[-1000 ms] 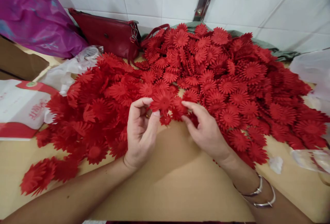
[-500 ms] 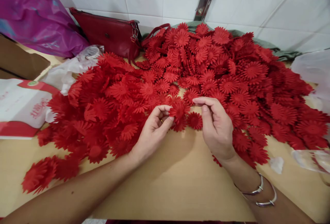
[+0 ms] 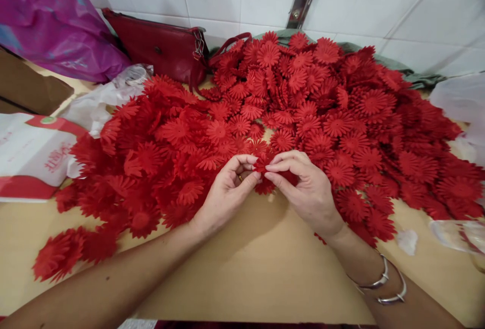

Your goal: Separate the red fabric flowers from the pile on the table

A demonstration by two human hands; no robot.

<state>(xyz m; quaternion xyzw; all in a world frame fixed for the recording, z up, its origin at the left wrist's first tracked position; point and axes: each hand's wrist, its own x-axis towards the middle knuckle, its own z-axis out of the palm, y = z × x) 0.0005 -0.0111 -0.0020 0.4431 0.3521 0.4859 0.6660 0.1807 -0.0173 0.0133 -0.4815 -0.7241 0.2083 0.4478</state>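
A red artificial flower (image 3: 262, 163), narrow-petalled and partly hidden, sits between the hands over the bench (image 3: 246, 273). The left hand (image 3: 230, 187) pinches its left edge; the right hand (image 3: 308, 192), nearly closed, pinches its right side.

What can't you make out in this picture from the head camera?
Head view: full outline of the red, many-petalled flower piece, partly covered by the left hand and right hand.
Head view: printing on the flat white-and-red packet, too blurred to read.
Head view: full shape of the shiny purple plastic bag, cut off by the top and left edges.
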